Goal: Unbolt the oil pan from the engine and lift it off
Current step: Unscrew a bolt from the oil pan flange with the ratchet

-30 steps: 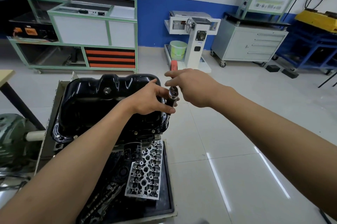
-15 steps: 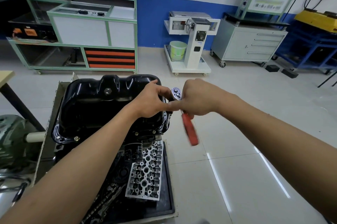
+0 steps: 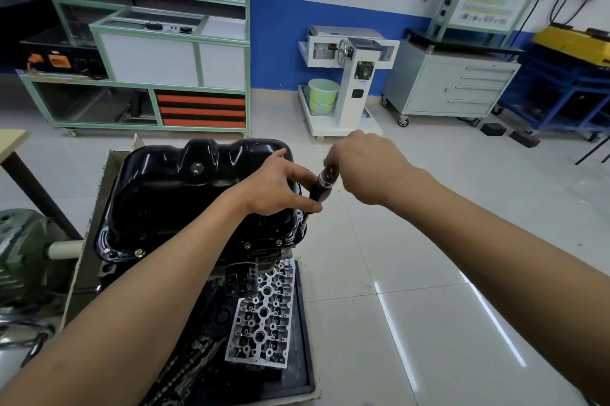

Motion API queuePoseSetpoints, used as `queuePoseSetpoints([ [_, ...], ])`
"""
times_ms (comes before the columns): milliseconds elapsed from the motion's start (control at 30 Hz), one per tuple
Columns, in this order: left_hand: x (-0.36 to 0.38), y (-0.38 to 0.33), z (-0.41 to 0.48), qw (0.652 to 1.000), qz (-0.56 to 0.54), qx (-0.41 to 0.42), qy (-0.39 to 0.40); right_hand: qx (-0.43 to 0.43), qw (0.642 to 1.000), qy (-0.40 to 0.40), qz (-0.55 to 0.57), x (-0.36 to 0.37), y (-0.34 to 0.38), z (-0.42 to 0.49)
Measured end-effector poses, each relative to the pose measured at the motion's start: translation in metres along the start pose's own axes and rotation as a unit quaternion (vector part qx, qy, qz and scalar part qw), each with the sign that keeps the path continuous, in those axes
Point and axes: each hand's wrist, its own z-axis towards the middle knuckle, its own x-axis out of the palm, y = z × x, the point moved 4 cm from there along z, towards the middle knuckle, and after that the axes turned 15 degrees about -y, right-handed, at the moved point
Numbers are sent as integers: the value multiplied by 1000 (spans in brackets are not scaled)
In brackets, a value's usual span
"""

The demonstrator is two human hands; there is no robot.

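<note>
A glossy black oil pan [image 3: 185, 194] sits upside-up on the engine, with small bolts along its near flange [image 3: 247, 244]. At its right edge stands a ratchet with a socket extension [image 3: 321, 189], its shaft running down to the flange. My left hand [image 3: 277, 186] rests against the pan's right wall, with thumb and fingers steadying the dark socket part. My right hand [image 3: 363, 168] grips the ratchet's head from above; the red handle is hidden behind that hand.
Below the pan lie a silver cylinder-head part [image 3: 264, 316], an oil filter [image 3: 241, 277] and a chain in a black tray [image 3: 305, 339]. A green motor [image 3: 23, 257] stands at the left. White tiled floor stretches to the right; cabinets and a white stand [image 3: 350, 75] are at the back.
My right hand has swung the ratchet handle from pointing down toward me to up and away, so the red handle is out of sight. My left hand kept its place.
</note>
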Motion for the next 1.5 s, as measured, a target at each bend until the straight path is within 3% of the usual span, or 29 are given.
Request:
queuePoseSetpoints([
  [200, 0, 7, 1, 1000, -4, -18, 8, -84, 985, -6, 153, 8, 10, 6],
  [467, 7, 10, 3, 998, -9, -18, -63, 49, 998, 0, 41, 0, -4, -2],
  [633, 10, 5, 1, 997, -1, 12, -72, 120, 971, 53, 200, 0, 1, -11],
  [800, 9, 6, 1, 996, 11, 9, -92, 144, 957, 58, 245, 4, 7, -12],
  [900, 9, 6, 0, 997, 6, 1, -83, 111, 972, 54, 200, -1, 3, -8],
  [1067, 3, 5, -1, 999, 1, -23, -22, 25, 999, -26, 0, -6, 1, -3],
  [1233, -2, -2, -3, 999, 2, -14, 42, -37, 987, 16, 153, 6, 5, 3],
  [1333, -2, -1, -3, 999, -2, -20, 37, -40, 976, 12, 215, 7, 8, 2],
  [1500, 4, 3, -3, 998, -26, -35, -39, 19, 996, -7, 82, 4, 1, 2],
])
